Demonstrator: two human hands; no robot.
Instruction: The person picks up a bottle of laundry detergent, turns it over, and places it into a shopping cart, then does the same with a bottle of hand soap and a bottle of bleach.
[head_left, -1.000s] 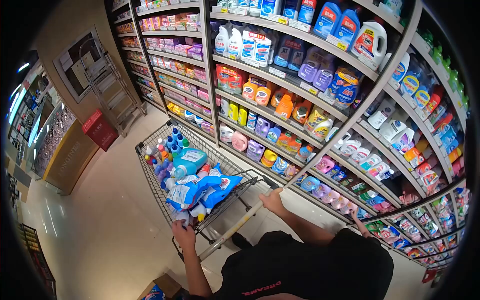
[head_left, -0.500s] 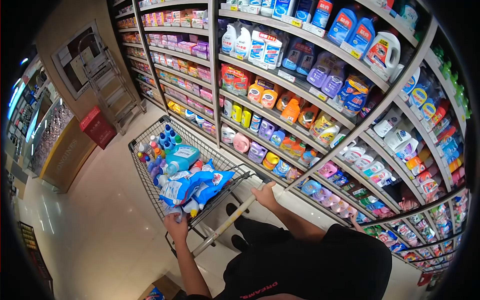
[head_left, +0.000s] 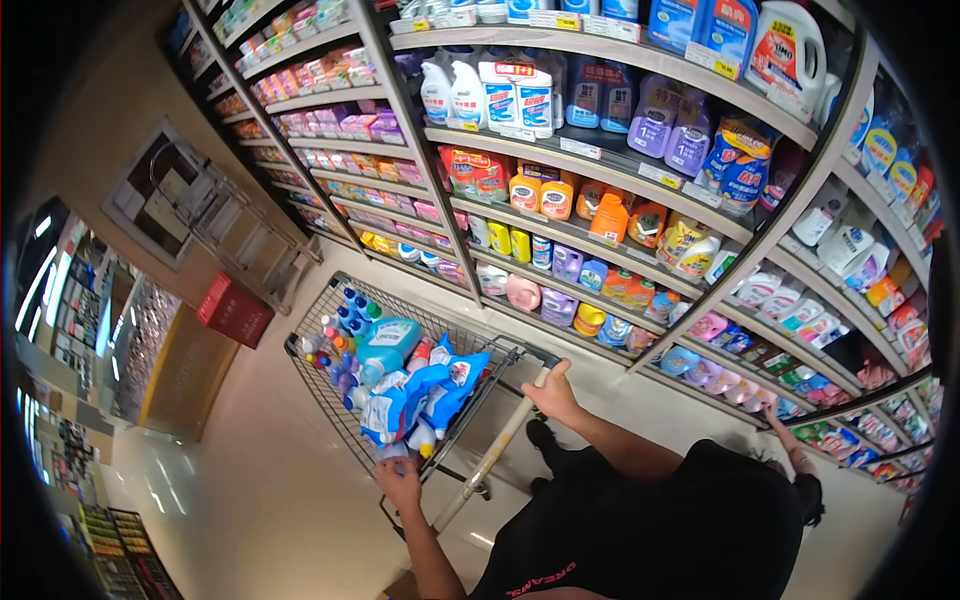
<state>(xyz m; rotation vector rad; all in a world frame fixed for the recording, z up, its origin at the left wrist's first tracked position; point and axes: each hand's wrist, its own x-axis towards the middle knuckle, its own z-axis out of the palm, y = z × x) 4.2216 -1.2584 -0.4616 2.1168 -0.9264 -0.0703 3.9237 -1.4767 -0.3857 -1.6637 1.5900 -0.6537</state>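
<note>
A wire shopping cart point(head_left: 330, 425) stands in front of me, holding blue and white bags point(head_left: 405, 400), a large teal bottle point(head_left: 388, 348) and several small coloured bottles point(head_left: 350, 325). My right hand point(head_left: 556, 392) is wrapped round the right end of the cart's pale handle point(head_left: 490, 455). At the cart's near left corner, my left hand point(head_left: 399, 480) has its fingers at a pale, see-through item beside a white bottle with a yellow cap point(head_left: 421, 440). That pale item is too small to make out.
Tall shelves point(head_left: 600, 150) of detergent bottles and packs run along the right. Another person's arm point(head_left: 790, 440) reaches to a low shelf at the lower right. A red box point(head_left: 233, 310) and a stepladder point(head_left: 235, 225) stand beyond the cart, near a display counter point(head_left: 190, 375).
The view has tilted and shifted, so the cart and both hands appear further right and lower. More of the other person at the lower right now shows.
</note>
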